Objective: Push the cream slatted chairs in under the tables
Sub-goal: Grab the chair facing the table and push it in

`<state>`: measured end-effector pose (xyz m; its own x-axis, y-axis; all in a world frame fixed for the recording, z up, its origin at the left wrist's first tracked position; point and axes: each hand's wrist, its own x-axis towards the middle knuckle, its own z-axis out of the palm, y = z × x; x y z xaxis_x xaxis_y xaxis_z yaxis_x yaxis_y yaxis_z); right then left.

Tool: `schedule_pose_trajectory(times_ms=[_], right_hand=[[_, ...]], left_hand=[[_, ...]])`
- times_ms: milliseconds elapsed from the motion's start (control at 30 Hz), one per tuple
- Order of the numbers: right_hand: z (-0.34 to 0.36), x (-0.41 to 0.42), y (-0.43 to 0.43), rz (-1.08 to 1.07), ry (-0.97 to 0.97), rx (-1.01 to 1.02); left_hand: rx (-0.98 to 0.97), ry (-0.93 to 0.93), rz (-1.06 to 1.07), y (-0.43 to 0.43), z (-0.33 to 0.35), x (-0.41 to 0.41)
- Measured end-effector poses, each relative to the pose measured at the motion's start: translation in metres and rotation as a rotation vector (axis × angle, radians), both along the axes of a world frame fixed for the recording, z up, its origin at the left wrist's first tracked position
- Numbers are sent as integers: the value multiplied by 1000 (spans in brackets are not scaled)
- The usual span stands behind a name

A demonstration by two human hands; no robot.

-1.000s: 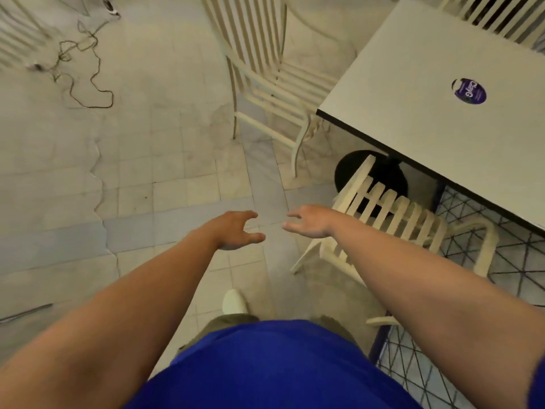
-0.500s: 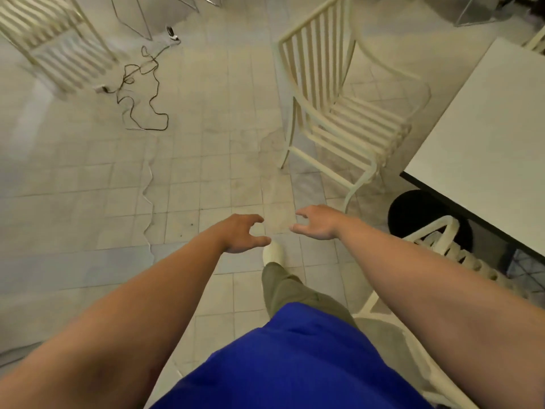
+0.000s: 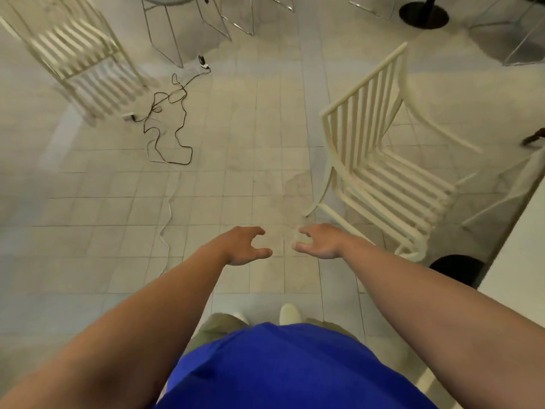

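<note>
A cream slatted chair (image 3: 380, 160) stands on the tiled floor at the right, its back towards me and its seat facing a white table (image 3: 519, 261) at the right edge. A second cream slatted chair (image 3: 79, 60) stands far off at the top left, blurred. My left hand (image 3: 244, 246) and my right hand (image 3: 321, 240) are stretched out over the floor in the middle, both with fingers apart and holding nothing. My right hand is a little short of the near chair's front left leg and does not touch it.
A black cable (image 3: 168, 125) lies in loops on the floor left of centre. A black round table base (image 3: 455, 268) sits under the white table. Wire-legged furniture (image 3: 188, 28) and another black base (image 3: 423, 14) stand along the top. My white shoes (image 3: 289, 314) are below.
The view has swung left and up, away from the table. The chair tucked under the table has left the frame, and the standing chair has slid to the right. Both hands stay open.
</note>
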<state>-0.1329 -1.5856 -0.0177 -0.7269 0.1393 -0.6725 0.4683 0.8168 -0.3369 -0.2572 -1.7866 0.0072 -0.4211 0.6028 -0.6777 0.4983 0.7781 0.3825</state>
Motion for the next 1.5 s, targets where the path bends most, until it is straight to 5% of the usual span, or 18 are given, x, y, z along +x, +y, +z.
schedule_pose_trajectory(times_ms=[900,1233,1500], right_hand=[[-13,-427,203,-609,94,-119],[-38,-498,329,-861,46,-183],[-44,-502,391,-1242,18,-183]], left_hand=[[-64,43,-505,298,-4,-506],[-54,59,-748,503,-5,-594],[-49,16,-1162,655,-16,-596]])
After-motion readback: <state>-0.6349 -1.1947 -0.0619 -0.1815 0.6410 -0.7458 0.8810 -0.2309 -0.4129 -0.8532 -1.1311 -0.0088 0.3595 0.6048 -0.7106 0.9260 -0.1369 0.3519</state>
